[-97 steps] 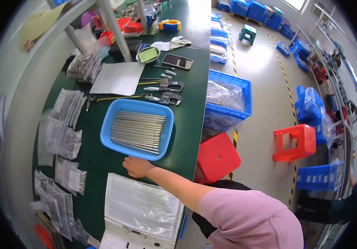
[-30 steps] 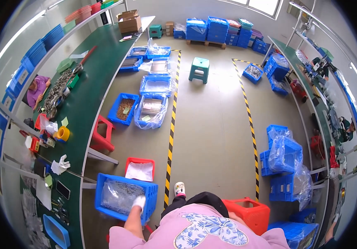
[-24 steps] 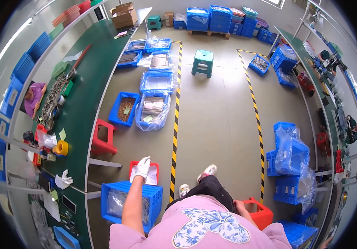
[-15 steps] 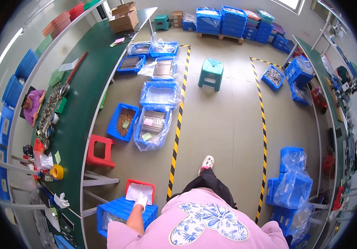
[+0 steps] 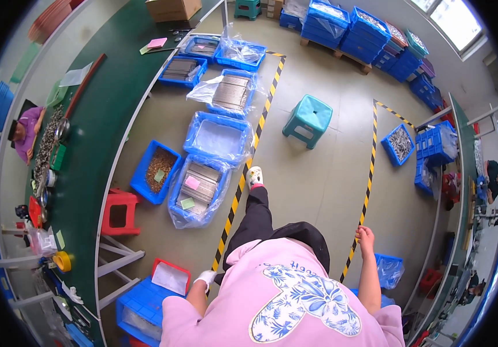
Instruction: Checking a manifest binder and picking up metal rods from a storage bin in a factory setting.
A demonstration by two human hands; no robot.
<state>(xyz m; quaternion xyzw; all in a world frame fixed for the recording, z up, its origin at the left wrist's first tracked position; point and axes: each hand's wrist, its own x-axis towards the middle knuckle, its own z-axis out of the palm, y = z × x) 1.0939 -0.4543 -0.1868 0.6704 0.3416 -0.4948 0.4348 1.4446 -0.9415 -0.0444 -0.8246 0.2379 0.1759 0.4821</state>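
Observation:
My left hand (image 5: 207, 277), in a white glove, hangs low on the left, beside a red tray (image 5: 189, 280) with a white liner. The glove is apart from the tray, and how its fingers lie is too small to tell. That tray sits on a stack of blue crates (image 5: 139, 303). On the right my bare right hand (image 5: 365, 238) is raised over the floor near the striped tape, its fingers curled in and nothing visible in them. Behind it stand blue crates with a clear plastic bag (image 5: 389, 272).
Ahead stands a green stool (image 5: 308, 120) between striped floor tapes. Left are bagged blue bins of flat metal strips (image 5: 201, 184), a bin of small brown parts (image 5: 158, 168), a red stool (image 5: 120, 213) and a long green bench (image 5: 96, 115) where a person sits. A parts bin (image 5: 399, 144) lies right.
My left hand has come off the red tray and swung to its right. My right hand has come into view. I have stepped forward, and the view has turned a little.

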